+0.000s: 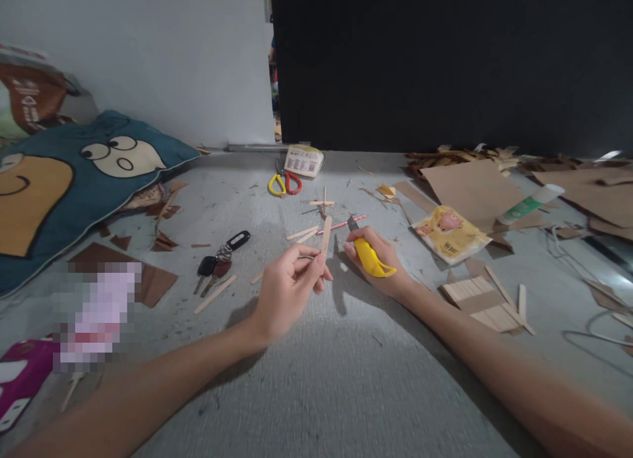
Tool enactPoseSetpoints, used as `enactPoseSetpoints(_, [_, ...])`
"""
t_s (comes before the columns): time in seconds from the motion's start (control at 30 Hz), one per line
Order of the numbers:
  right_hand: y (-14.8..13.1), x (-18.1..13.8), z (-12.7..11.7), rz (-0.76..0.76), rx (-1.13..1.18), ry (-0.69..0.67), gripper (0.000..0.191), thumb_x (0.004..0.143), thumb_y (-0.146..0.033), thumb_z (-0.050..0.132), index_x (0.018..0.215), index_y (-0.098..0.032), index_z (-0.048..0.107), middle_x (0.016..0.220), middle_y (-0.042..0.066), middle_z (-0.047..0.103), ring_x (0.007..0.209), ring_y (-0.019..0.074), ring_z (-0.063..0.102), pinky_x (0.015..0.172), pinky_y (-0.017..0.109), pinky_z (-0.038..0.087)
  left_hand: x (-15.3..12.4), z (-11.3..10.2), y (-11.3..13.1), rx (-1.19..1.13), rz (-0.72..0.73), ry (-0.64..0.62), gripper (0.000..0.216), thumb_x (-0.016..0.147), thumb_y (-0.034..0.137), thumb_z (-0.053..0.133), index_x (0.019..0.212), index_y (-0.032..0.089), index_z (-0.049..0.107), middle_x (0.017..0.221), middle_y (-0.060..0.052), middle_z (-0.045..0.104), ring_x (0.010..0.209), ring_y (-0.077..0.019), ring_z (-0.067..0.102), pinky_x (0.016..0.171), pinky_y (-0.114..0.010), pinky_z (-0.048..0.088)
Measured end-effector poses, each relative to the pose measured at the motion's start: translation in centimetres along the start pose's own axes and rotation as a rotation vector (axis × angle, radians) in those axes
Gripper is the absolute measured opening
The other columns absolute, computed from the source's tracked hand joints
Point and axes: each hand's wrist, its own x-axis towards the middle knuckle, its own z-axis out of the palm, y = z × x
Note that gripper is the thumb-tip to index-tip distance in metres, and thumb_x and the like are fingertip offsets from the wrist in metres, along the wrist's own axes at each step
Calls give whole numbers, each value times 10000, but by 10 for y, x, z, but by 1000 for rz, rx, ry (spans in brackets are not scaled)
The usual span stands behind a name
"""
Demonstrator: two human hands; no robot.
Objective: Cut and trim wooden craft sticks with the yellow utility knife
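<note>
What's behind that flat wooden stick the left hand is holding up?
Behind the wooden stick in the left hand, a red-and-white striped rod shows on both sides, with crossed sticks farther back. The bit of rod directly behind the stick is covered.

Keys point(208, 265) lie left of the held stick point(326, 237), the cutter point(367, 256) right, scissors point(286, 180) behind.

Head camera faces forward (down toward hands point(285, 288)).
</note>
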Motion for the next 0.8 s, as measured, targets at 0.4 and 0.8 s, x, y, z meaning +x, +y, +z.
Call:
enactPoseSetpoints(0.4, [-6,0,-8,145,44,145,379,1013,-591,561,1115,-260,714,836,42,720,717,219,659,712,355,524,6,-9,-10,391,69,-49,235,996,354,573,864,196,687,705,7,657,640,-140,573,609,-255,417])
enactPoseSetpoints(0.8, [-18,-5,-15,276,292,103,565,916,-759,602,864,-230,793,465,-28,551,407,141,499,436,290,412,19,-22,-35,936,124,-267,204,1049,297,555,948,208,708,855,-49,712,837,-230,656,781,-341,490])
